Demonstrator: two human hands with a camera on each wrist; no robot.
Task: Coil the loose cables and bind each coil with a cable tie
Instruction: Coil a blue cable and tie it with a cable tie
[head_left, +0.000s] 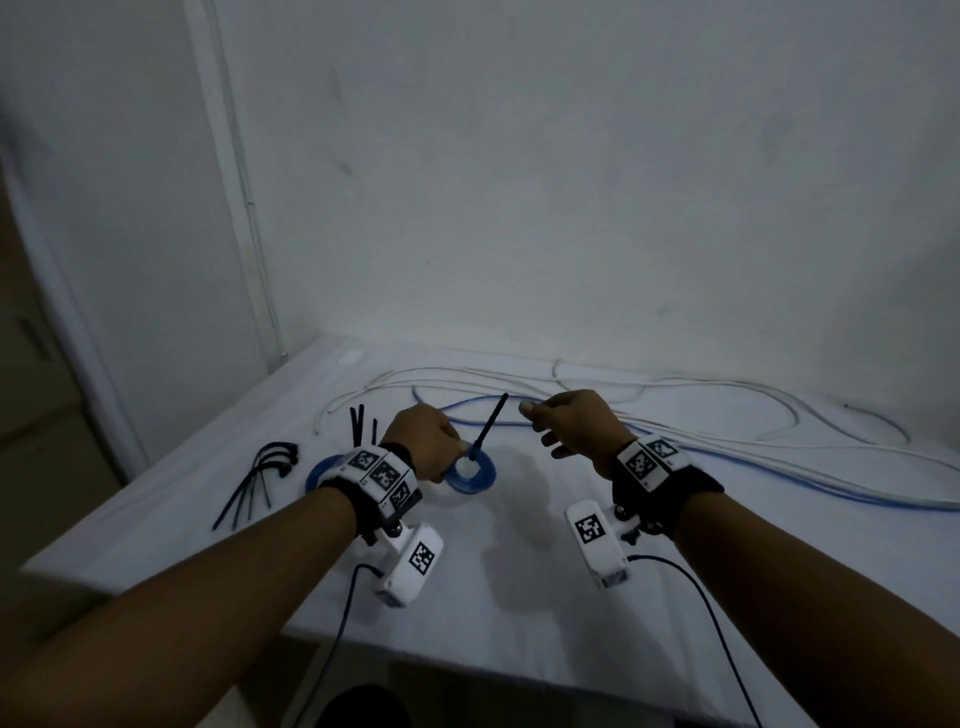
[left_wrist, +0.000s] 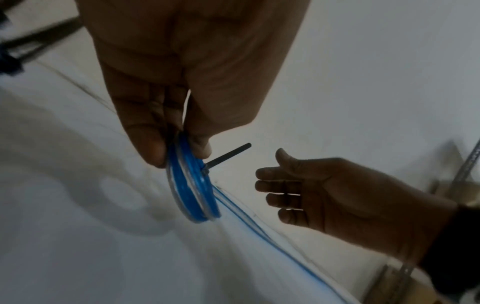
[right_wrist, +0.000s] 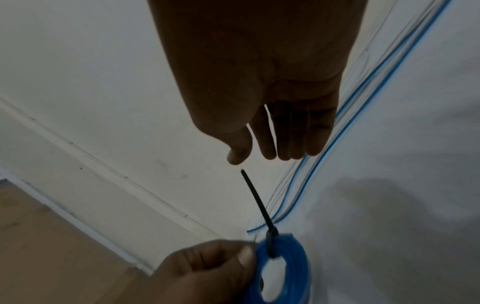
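My left hand (head_left: 434, 441) pinches a small blue cable coil (head_left: 471, 472) just above the white table (head_left: 519, 597). A black cable tie (head_left: 491, 423) is cinched round the coil (left_wrist: 193, 191), and its free tail (right_wrist: 255, 198) sticks up toward my right hand (head_left: 566, 423). That right hand (right_wrist: 275, 139) hovers open just past the tail's tip, fingers relaxed and holding nothing. In the left wrist view the thumb and fingers (left_wrist: 153, 144) clamp the coil's top, with the tie (left_wrist: 228, 154) beside them.
Spare black cable ties (head_left: 260, 478) lie at the left, some looped, others (head_left: 361, 423) straight. A second blue coil (head_left: 319, 473) sits behind my left wrist. Loose white cables (head_left: 675, 410) and a blue cable (head_left: 779, 483) sprawl across the back and right. The walls stand close.
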